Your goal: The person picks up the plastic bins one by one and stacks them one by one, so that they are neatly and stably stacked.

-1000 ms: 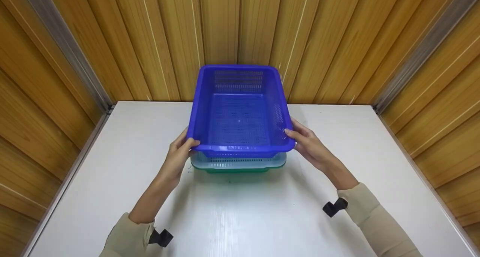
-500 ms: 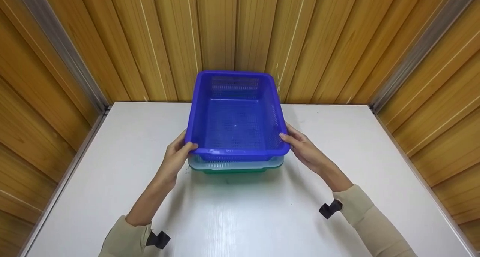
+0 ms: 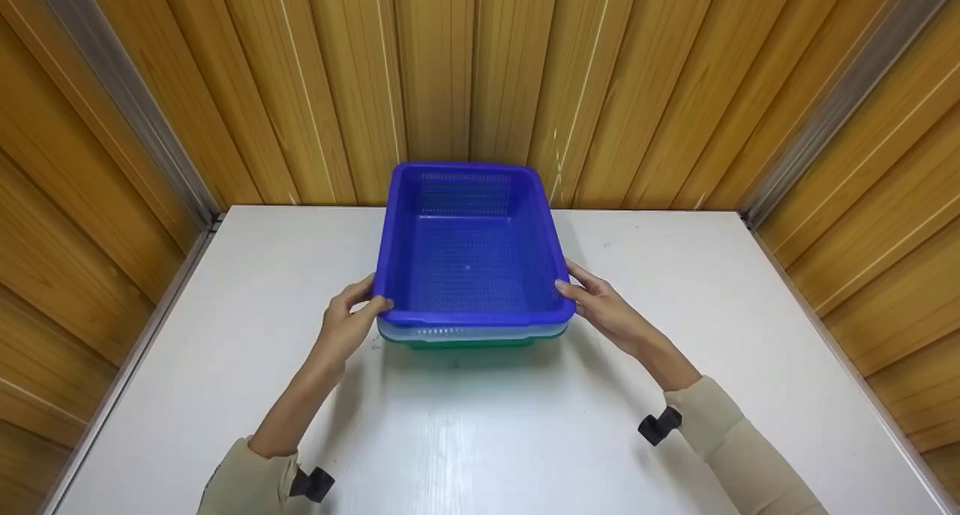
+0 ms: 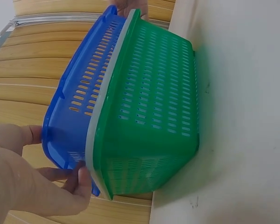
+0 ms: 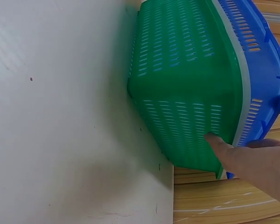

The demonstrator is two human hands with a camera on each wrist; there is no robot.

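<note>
A blue plastic basket (image 3: 469, 271) with slotted sides sits partly sunk into a pale whitish basket (image 3: 517, 333), which is nested in a green basket (image 4: 144, 140). In the head view, my left hand (image 3: 346, 329) grips the blue basket's near left corner, thumb over the rim. At the near right corner my right hand (image 3: 613, 316) holds the same rim, thumb on top and fingers underneath. Both wrist views show part of the blue wall standing above the pale rim. One fingertip (image 5: 213, 139) of my right hand lies against the green basket's side. The blue basket holds nothing visible.
The green basket stands on a white table (image 3: 450, 440), near its back edge. Wood-look panel walls (image 3: 435, 64) rise behind and at both sides, with metal strips in the corners. Black mounts (image 3: 660, 426) sit at both sleeve cuffs.
The blue basket has moved down and slightly nearer, deeper into the pale one, with both hands going down along with it. The green and pale baskets stay in place.
</note>
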